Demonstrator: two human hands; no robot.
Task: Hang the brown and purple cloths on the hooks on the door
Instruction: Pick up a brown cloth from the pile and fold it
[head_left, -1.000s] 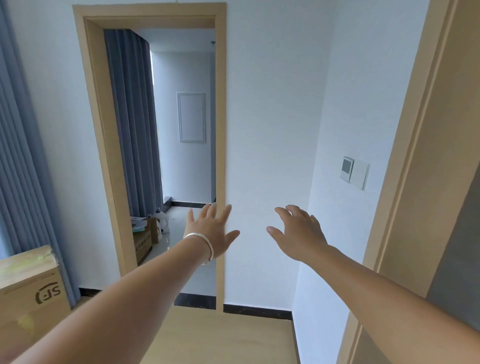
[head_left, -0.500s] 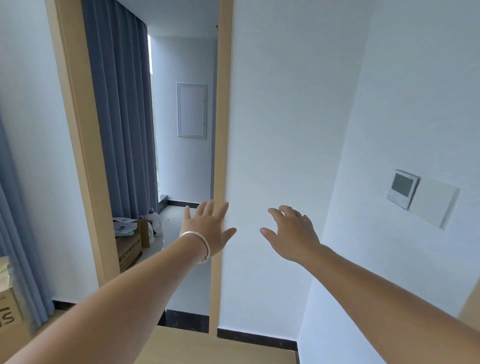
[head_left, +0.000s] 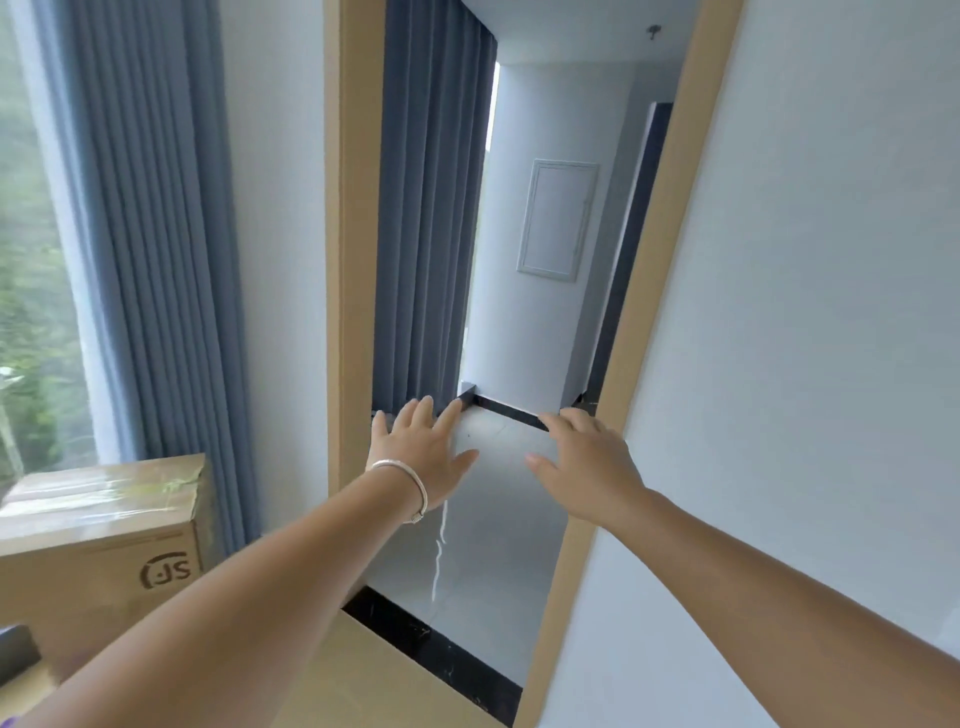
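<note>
Both hands are empty: your left hand (head_left: 423, 457), with a bracelet (head_left: 408, 486) at the wrist, and your right hand (head_left: 587, 467) reach forward with fingers spread wide, holding nothing. They hover before an open doorway (head_left: 519, 312) with a tan frame (head_left: 340, 260); a curtain (head_left: 426, 208) hangs inside on the left, and a box (head_left: 104, 540) sits near left. Neither cloth is clearly in view, nor the door or its hooks, so you cannot tell where they are; a purple speck at the near-left corner is too small to identify. By my reading, you are at step 1, finding the cloths. Your next move calls for locating 1 cloth and gripping it.
</note>
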